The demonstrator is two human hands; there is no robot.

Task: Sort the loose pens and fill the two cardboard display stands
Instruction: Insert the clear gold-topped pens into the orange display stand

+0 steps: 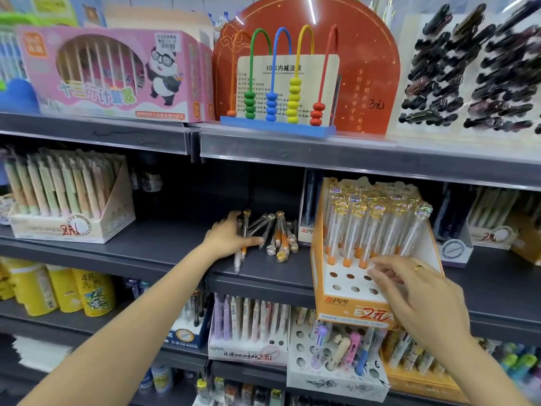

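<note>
A pile of loose clear pens (278,235) with orange grips and shiny ball caps lies on the dark middle shelf (164,244). My left hand (231,235) lies over the pile's left side, thumb and fingers closing around one pen (243,247). To the right stands an orange-and-white cardboard display stand (354,303), tilted forward, its back rows full of upright pens (374,227) and its front holes empty. My right hand (415,288), wearing a ring, rests with spread fingers on the stand's front right part. No second stand of this kind can be made out.
A beige stand of pastel pens (67,200) sits at the shelf's left. Behind the orange stand are more pen boxes (497,224). The upper shelf holds a pink abacus box (117,74) and a bead toy (278,83). Lower shelves carry more pen stands (248,332).
</note>
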